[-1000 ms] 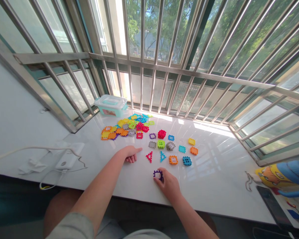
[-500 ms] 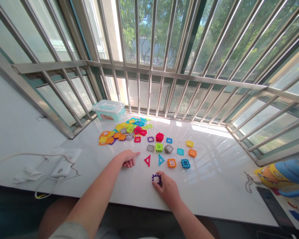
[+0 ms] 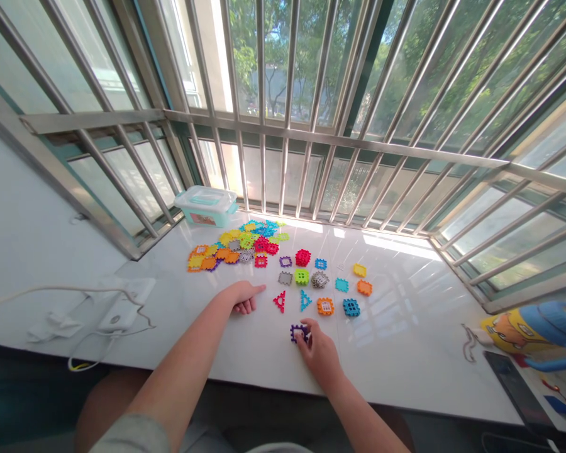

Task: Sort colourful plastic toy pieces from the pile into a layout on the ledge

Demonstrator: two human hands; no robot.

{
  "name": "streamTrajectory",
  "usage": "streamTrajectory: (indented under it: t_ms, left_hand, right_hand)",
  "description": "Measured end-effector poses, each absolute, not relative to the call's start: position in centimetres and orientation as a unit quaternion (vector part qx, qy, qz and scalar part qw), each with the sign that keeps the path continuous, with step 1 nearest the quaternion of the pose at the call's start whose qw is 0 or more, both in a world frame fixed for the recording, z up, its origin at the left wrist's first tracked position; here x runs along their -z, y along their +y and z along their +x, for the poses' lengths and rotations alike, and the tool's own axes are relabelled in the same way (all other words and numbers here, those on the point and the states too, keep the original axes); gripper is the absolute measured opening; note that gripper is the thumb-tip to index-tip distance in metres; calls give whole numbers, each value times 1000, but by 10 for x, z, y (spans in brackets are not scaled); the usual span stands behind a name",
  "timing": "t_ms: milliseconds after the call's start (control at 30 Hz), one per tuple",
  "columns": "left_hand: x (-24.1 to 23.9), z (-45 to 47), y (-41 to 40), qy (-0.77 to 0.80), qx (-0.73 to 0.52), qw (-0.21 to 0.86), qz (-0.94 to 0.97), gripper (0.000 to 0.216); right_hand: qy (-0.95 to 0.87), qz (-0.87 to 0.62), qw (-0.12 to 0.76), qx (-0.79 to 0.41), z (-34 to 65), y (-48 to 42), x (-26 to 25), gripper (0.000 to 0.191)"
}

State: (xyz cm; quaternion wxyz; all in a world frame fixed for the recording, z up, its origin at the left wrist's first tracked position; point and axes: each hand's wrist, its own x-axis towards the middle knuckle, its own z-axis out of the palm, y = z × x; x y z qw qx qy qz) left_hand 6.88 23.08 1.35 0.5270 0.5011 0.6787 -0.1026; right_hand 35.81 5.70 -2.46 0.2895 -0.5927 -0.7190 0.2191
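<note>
The right hand is pinching a purple square tile flat on the white surface, apparently placing it below the red triangle, while the left hand is resting curled, holding nothing.

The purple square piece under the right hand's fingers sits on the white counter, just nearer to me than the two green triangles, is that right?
Not quite. In the head view the purple square piece is at the right hand on the white counter, but the triangles are red and blue, not green.

no readable text, label on storage box too small to read
</note>
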Motion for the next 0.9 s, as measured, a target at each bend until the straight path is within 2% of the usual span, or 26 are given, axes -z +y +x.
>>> streamTrajectory:
  t_ms: [300, 567, 900]
  left_hand:
    - [-11, 67, 231, 678, 91, 537, 493, 90]
    - [-9, 66, 232, 678, 95, 536, 494, 91]
    - [-7, 66, 233, 677, 90, 538, 494, 88]
  right_hand:
    - [-715, -585, 288, -253, 358, 57, 15, 26]
    - [-756, -546, 283, -224, 358, 58, 12, 33]
    - [-740, -555, 300, -232, 359, 58, 16, 24]
